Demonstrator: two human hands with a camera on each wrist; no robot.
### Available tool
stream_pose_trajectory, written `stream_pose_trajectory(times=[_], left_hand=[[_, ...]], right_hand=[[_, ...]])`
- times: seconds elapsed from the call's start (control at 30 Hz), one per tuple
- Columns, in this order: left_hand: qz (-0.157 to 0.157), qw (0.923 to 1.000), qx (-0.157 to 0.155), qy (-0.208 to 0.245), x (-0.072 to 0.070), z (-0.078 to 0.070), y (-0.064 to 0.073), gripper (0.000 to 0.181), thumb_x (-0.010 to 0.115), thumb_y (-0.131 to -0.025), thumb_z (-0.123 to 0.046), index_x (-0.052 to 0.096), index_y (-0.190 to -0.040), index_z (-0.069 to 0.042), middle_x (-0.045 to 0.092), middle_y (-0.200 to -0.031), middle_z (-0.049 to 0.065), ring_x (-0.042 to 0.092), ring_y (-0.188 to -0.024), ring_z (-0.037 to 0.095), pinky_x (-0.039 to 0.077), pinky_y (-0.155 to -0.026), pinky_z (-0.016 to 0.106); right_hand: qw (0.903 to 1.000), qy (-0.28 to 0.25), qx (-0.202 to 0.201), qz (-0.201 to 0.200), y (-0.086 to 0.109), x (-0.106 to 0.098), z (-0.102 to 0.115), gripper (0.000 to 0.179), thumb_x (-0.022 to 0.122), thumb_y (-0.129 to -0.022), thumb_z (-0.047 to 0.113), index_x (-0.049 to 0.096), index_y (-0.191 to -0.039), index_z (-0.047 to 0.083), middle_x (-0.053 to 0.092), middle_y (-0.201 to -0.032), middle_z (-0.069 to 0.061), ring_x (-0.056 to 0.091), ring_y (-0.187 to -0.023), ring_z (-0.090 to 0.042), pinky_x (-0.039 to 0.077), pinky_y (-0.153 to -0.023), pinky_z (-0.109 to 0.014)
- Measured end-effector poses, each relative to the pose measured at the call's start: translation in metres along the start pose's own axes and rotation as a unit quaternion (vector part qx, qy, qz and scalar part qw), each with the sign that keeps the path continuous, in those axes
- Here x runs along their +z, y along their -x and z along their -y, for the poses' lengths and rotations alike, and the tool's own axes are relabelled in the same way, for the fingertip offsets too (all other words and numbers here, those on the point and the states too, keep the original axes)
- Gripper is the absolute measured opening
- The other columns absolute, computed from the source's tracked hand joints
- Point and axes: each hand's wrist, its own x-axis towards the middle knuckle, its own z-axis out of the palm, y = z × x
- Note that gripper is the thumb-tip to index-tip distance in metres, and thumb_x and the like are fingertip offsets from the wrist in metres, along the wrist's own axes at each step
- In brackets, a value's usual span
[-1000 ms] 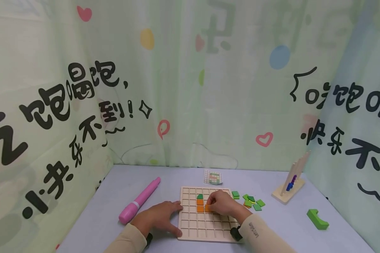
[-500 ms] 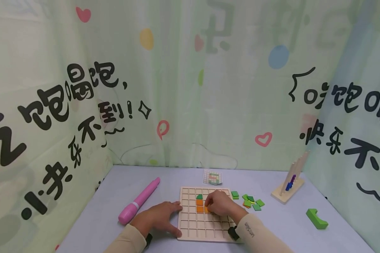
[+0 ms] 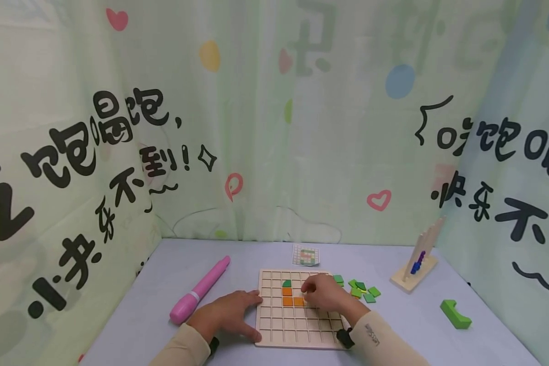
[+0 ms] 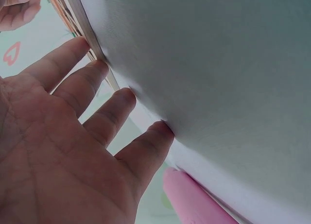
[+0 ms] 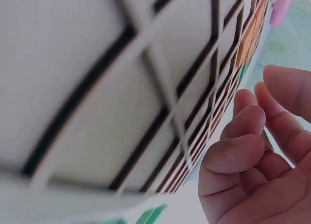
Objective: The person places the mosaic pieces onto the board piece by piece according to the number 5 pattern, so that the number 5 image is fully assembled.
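Observation:
A wooden grid board (image 3: 274, 324) lies on the table. My left hand (image 3: 232, 312) rests along its left side, with fairly straight fingertips at the board's edge in the left wrist view. Three orange square tiles sit in the grid: one orange tile (image 3: 299, 301) nearest my right hand, a second orange tile (image 3: 287, 301) beside it, and a third orange tile (image 3: 286, 291) above that. A green piece with a rounded side (image 3: 286, 283) tops the column. Over the board, my right hand (image 3: 328, 293) has loosely bent fingers, thumb apart, nothing between them in the right wrist view.
Several green tiles (image 3: 356, 293) lie loose right of the board. A small card with a coloured grid pattern (image 3: 306, 255) lies behind it. Around stand a pink pen-shaped object (image 3: 201, 290), a wooden stand with blue and purple beads (image 3: 414, 269) and a green notched block (image 3: 455, 314).
My right hand has let go of the rightmost orange tile, which now lies flat in the grid, and has drawn slightly right. The left hand has stayed at the board's edge.

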Motion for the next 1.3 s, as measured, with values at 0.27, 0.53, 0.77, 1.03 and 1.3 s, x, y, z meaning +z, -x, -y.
stream_pose_trajectory(times=[0.27, 0.53, 0.77, 1.03, 1.3], left_hand=[[0.001, 1.0, -0.001, 0.006, 0.0, 0.0, -0.001, 0.089, 0.09, -0.074, -0.053, 0.056, -0.15, -0.02, 0.047, -0.162, -0.002, 0.042, -0.15, 0.029, 0.037, -0.122, 0.048], [0.008, 0.9999, -0.005, 0.008, -0.001, -0.001, 0.0, 0.089, 0.09, -0.075, -0.053, 0.055, -0.15, -0.02, 0.046, -0.163, -0.001, 0.042, -0.15, 0.029, 0.037, -0.122, 0.049], [0.006, 0.9999, -0.011, 0.01, 0.0, -0.002, 0.0, 0.089, 0.09, -0.074, -0.053, 0.055, -0.15, -0.021, 0.046, -0.163, -0.002, 0.042, -0.15, 0.028, 0.037, -0.122, 0.049], [0.001, 1.0, 0.0, 0.005, 0.0, -0.002, 0.0, 0.089, 0.09, -0.074, -0.052, 0.056, -0.149, -0.02, 0.047, -0.162, 0.0, 0.044, -0.148, 0.03, 0.038, -0.121, 0.048], [0.003, 1.0, -0.004, 0.005, -0.001, -0.002, 0.0, 0.088, 0.09, -0.074, -0.052, 0.056, -0.149, -0.02, 0.047, -0.162, -0.001, 0.043, -0.149, 0.029, 0.038, -0.121, 0.048]], right_hand=[[0.9975, -0.014, 0.041, -0.056, 0.008, -0.02, -0.024, 0.008, 0.07, -0.096, 0.007, 0.073, -0.103, 0.008, 0.066, -0.093, 0.0, 0.057, -0.087, -0.018, 0.054, -0.079, -0.037], [0.9936, -0.018, 0.083, -0.073, 0.016, -0.036, -0.056, 0.009, 0.067, -0.097, 0.007, 0.072, -0.104, 0.005, 0.067, -0.095, -0.003, 0.057, -0.086, -0.019, 0.053, -0.074, -0.034], [0.9903, -0.011, 0.113, -0.08, 0.019, -0.042, -0.074, 0.012, 0.065, -0.097, 0.007, 0.072, -0.106, 0.005, 0.068, -0.099, -0.005, 0.057, -0.089, -0.02, 0.054, -0.077, -0.036], [0.9907, 0.015, 0.108, -0.081, 0.026, -0.049, -0.087, 0.011, 0.066, -0.095, 0.003, 0.072, -0.104, 0.001, 0.068, -0.094, -0.005, 0.058, -0.084, -0.018, 0.055, -0.077, -0.038], [0.9886, 0.046, 0.119, -0.08, 0.029, -0.051, -0.096, 0.018, 0.071, -0.092, 0.005, 0.074, -0.108, -0.001, 0.071, -0.098, -0.008, 0.061, -0.088, -0.021, 0.058, -0.087, -0.046]])
